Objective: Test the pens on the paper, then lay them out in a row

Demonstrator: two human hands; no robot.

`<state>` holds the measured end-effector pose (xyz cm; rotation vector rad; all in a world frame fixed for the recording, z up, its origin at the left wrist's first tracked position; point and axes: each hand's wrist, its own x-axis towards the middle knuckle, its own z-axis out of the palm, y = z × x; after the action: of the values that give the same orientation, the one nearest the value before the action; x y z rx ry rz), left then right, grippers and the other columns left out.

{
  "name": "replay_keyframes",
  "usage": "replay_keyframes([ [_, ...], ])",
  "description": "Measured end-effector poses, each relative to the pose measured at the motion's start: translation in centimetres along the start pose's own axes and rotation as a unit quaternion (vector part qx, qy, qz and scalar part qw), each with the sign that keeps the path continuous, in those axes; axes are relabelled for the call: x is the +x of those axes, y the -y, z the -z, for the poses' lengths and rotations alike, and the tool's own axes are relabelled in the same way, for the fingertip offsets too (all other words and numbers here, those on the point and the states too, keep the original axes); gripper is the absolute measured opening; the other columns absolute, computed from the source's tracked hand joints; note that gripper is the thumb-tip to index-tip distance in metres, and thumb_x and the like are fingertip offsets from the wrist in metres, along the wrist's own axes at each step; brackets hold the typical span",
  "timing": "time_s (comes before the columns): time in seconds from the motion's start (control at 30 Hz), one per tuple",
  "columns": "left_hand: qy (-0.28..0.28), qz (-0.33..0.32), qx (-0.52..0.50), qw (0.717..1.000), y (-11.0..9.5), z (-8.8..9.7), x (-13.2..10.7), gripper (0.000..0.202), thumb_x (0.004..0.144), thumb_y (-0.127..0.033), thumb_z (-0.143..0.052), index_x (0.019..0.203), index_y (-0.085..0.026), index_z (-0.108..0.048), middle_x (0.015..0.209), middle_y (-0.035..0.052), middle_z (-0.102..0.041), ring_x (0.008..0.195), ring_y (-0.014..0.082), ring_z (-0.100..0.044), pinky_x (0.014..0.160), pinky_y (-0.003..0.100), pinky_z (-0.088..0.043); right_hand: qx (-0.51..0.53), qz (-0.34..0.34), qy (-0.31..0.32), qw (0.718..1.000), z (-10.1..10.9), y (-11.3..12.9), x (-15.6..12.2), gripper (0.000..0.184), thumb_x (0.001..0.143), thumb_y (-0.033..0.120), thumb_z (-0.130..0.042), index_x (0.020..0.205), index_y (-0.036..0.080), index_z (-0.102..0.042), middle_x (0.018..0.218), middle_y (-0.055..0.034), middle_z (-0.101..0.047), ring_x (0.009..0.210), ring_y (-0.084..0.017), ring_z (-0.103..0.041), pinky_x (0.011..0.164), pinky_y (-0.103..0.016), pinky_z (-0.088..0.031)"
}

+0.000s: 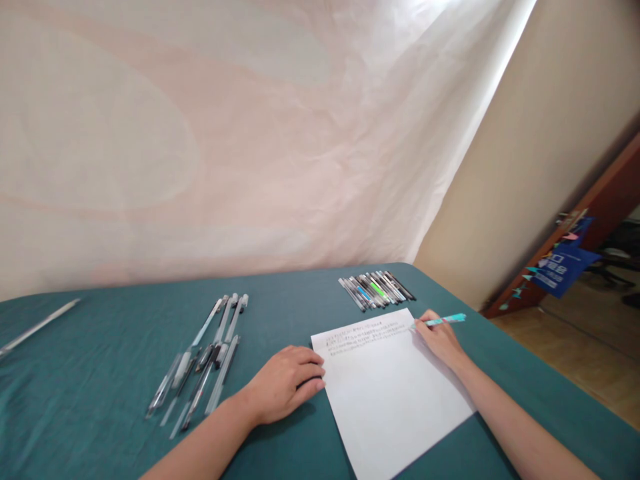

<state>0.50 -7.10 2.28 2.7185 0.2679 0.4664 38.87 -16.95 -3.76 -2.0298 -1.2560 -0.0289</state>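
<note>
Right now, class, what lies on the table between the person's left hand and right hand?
In the head view, the sheet of paper lies between the left hand and the right hand, which holds a turquoise pen at its top lines.

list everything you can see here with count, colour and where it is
sheet of paper: one, white, a few handwritten lines at its top, on the table in front of the person
turquoise pen: one, in the right hand, tip at the paper's top right corner
row of pens: about a dozen, mostly clear and black, one green, one blue, side by side beyond the paper
loose pens: several, clear and black, scattered left of the paper
single pen: one, clear, far left on the table
table: one, covered in a teal cloth
backdrop sheet: one, pale cream, hung behind the table
left hand: flat at the paper's left edge
right hand: gripping the turquoise pen
</note>
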Motion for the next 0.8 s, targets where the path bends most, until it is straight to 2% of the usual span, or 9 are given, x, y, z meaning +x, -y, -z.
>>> replay_keyframes([
  [0.8,0.002,0.001,-0.001,1.000,0.00,0.00,0.02,0.031,0.086,-0.035,-0.035,0.102,-0.023,-0.060,0.103,0.0042,-0.059,0.098,0.0169,-0.051,0.088,0.031,-0.037,-0.006,0.002,0.008,1.000,0.01,-0.14,-0.01,0.020,0.073,0.034,-0.043,0.058,0.020,-0.046,0.052,0.0030,-0.051,0.055,-0.014,-0.048,0.053,-0.024,-0.034],
])
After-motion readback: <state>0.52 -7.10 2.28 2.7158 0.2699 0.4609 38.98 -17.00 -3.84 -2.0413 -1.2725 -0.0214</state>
